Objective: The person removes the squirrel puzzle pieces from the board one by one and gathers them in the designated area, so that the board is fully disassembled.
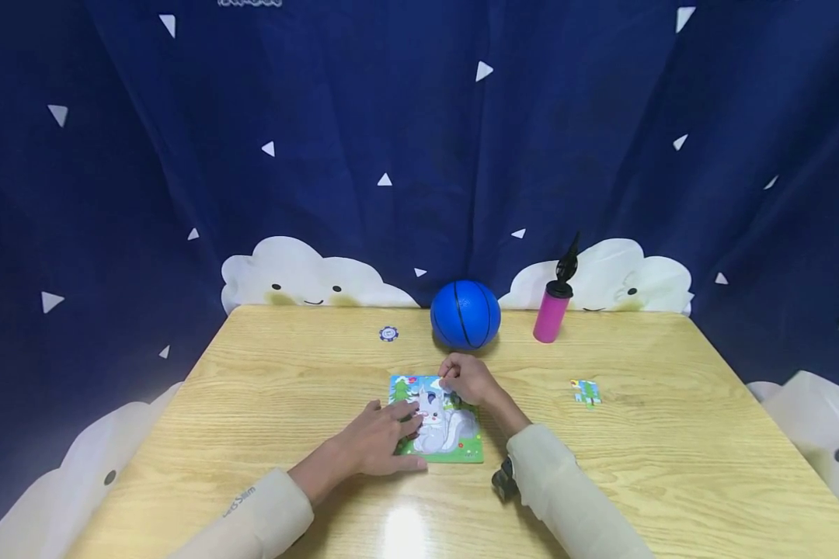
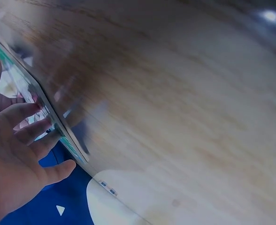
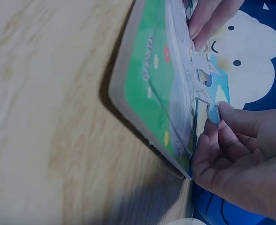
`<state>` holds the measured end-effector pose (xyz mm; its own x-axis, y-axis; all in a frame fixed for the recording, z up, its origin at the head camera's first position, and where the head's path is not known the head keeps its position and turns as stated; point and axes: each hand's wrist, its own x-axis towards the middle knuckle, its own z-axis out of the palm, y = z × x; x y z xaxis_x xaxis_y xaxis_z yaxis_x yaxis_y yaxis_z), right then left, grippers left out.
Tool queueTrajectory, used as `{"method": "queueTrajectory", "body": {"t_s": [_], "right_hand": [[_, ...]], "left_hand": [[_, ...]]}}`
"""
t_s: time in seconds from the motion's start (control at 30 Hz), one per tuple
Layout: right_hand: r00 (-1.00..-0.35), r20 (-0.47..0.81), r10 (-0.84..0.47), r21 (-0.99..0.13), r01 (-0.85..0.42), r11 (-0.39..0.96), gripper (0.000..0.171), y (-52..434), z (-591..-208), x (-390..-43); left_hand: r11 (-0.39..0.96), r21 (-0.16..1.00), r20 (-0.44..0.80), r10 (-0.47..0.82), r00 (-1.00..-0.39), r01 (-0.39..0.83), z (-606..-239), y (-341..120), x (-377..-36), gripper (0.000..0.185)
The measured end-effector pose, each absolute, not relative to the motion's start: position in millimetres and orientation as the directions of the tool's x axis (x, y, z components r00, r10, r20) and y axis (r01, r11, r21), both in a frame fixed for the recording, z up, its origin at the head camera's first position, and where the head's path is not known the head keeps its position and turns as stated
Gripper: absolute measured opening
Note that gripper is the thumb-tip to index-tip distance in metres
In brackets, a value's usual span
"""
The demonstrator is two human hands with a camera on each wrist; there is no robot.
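Note:
A jigsaw puzzle (image 1: 454, 450) with a grey-white squirrel on green ground lies on the wooden table in front of me. My left hand (image 1: 381, 439) rests its spread, nearly straight fingertips on the puzzle's left part, with the thumb along the near edge. At the puzzle's far right, my right hand (image 1: 470, 380) pinches a puzzle piece between thumb and fingers. In the right wrist view that puzzle piece (image 3: 213, 112), part light blue, is tilted up at the board's far side. The left wrist view shows the left fingers (image 2: 32, 126) touching the picture.
Right of the puzzle lie loose joined-looking puzzle pieces (image 1: 587, 392). A blue basketball (image 1: 464, 314) sits just behind the puzzle, with a pink hand pump (image 1: 552, 314) to its right and a blue-white poker chip (image 1: 388, 334) to its left. A dark blue curtain (image 1: 419, 140) hangs behind.

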<state>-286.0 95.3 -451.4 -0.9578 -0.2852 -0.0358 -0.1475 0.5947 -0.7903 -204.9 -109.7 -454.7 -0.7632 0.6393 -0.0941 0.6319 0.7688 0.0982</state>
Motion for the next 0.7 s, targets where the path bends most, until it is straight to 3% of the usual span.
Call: {"method": "queueTrajectory", "body": {"t_s": [0.17,0.4,0.7], "right_hand": [[-0.951,-0.012,-0.310,-0.793,-0.180,0.582,0.008,100,-451,-285],[-0.969,-0.069,-0.237,-0.797,-0.089,0.597,0.005,114,-447,-286],[-0.972,-0.078,-0.220,-0.773,-0.080,0.629,0.007,171,-441,-290]], "left_hand": [[0.769,0.104,-0.100,0.639,-0.763,0.631,-454,-108,-204,0.078],[0.773,0.111,-0.107,0.634,-0.766,0.625,-454,-107,-204,0.079],[0.764,0.118,-0.069,0.644,-0.762,0.634,-454,-109,-202,0.078]]}}
